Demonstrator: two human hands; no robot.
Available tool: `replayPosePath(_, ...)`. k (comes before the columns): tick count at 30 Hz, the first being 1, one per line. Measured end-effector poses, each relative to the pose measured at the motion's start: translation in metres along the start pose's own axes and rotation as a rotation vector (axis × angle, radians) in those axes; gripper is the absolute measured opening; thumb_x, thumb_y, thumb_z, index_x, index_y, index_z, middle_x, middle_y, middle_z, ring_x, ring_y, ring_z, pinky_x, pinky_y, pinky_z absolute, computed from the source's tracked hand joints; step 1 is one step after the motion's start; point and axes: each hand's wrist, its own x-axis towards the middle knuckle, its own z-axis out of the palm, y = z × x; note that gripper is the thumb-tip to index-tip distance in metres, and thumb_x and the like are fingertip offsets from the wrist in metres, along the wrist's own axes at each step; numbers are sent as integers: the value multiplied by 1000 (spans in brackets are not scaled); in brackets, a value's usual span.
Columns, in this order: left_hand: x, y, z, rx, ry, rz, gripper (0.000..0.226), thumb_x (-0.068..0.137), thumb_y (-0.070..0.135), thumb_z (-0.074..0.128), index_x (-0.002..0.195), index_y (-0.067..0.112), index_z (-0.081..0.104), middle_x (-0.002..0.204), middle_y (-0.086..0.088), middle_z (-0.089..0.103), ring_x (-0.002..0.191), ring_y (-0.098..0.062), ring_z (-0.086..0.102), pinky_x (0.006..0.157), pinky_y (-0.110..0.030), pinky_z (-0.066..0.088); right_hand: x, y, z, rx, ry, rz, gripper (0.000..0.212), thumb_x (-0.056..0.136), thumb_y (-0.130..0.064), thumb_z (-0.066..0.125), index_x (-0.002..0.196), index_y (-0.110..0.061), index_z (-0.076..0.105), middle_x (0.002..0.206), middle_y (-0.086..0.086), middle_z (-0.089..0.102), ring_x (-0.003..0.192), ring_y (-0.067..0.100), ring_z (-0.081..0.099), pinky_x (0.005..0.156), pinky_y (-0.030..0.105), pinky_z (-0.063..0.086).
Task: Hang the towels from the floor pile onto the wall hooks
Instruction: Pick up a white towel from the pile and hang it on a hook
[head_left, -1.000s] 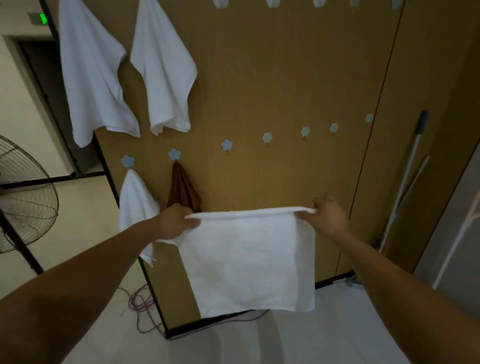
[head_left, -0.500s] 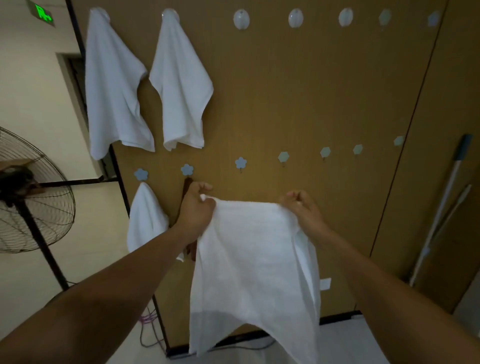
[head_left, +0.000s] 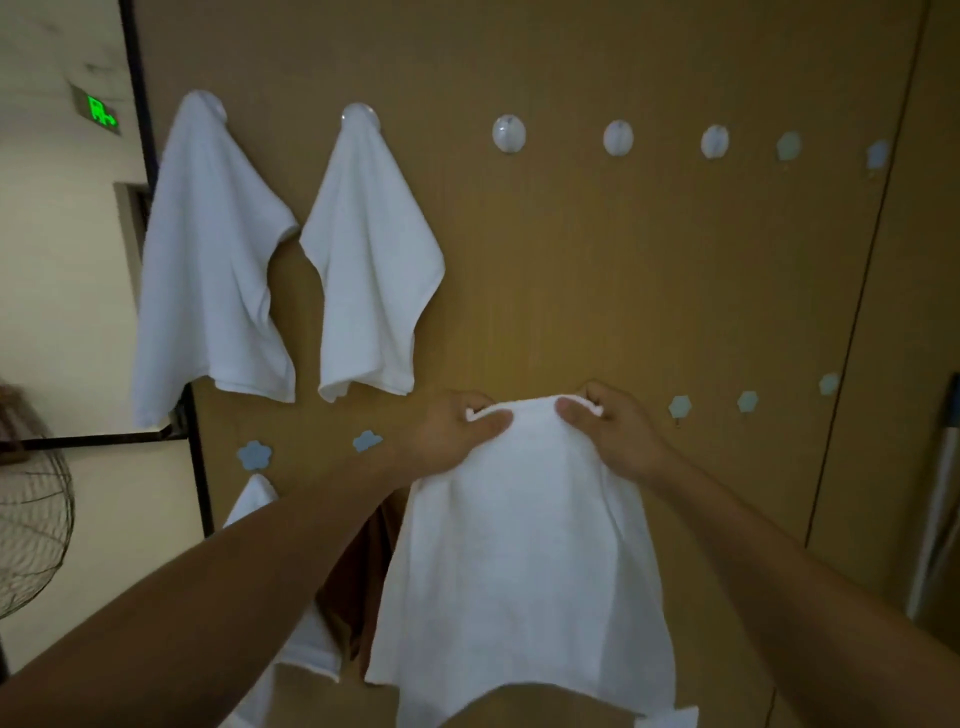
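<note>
Pinching its bunched top hem, left hand (head_left: 457, 434) and right hand (head_left: 621, 439), close together, hold a white towel (head_left: 524, 561) at lower centre, cloth hanging below them. Hanging appears under way; next, the hem likely needs lifting onto the empty round hook (head_left: 509, 134) at upper centre.

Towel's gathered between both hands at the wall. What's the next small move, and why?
Probably shift the white towel slightly right onto the free lower hook: the left hand and right hand pinch its bunched top edge at that row's height.
</note>
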Motion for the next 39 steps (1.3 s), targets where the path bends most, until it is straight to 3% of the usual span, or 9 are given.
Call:
replayPosePath(3,33,3,-16,-162,96,76,23,89,50,59,74,33,66,69,21,64,65,14,59,53,-1,38,36,-5,5,27,92,-37,32,94,-29,59,83,1,53,73,4,51,66,13,44,60,29,34)
replayPosePath(7,84,10,-28,-26,283,160,33,91,43,59,66,22,55,61,10,53,54,2,53,51,-6,36,90,-7,8,98,233,-61,29,92,-28,62,69,-18,47,64,-5,47,59,7,40,52,15,32)
replayPosePath(12,160,27,-53,112,503,181,36,92,48,53,63,26,48,62,13,51,60,-1,48,51,-12,30,176,-16,1,113,368,-97,31,91,-34,60,68,-18,47,65,-4,50,61,11,43,57,30,35)
replayPosePath(19,263,88,-108,54,751,251,24,91,42,57,79,21,59,71,12,56,65,-3,51,58,-23,40,303,-61,-45,180,468,-232,29,89,-35,55,79,-8,57,68,-1,54,62,14,49,58,32,39)
replayPosePath(24,321,115,-152,121,881,282,27,91,40,56,93,15,66,83,6,60,76,-12,55,67,-26,37,375,-89,-65,117,535,-290,26,92,-38,54,73,-19,53,69,-5,54,68,18,55,57,30,37)
replayPosePath(28,347,113,-177,301,926,243,23,91,38,57,92,17,66,86,5,59,78,-15,54,68,-25,35,413,-96,-71,-12,562,-303,19,90,-40,55,91,-23,63,87,-2,64,83,22,62,66,28,39)
replayPosePath(31,352,96,-182,313,904,158,17,85,36,63,75,23,60,75,13,57,68,-6,52,57,-21,35,426,-81,-70,-102,512,-273,31,87,-43,61,109,-22,64,104,0,65,94,24,63,73,30,45)
replayPosePath(35,347,89,-177,308,860,103,22,84,39,64,71,23,57,70,10,57,64,-4,52,51,-22,32,422,-62,-64,-40,476,-212,29,79,-44,64,97,-24,56,96,-4,63,85,21,60,69,31,44)
replayPosePath(39,346,90,-154,302,732,46,21,85,36,59,84,15,56,76,5,58,67,-10,53,51,-25,33,409,-58,-57,82,355,-159,17,76,-31,63,86,-23,51,87,-5,60,78,18,58,64,31,44)
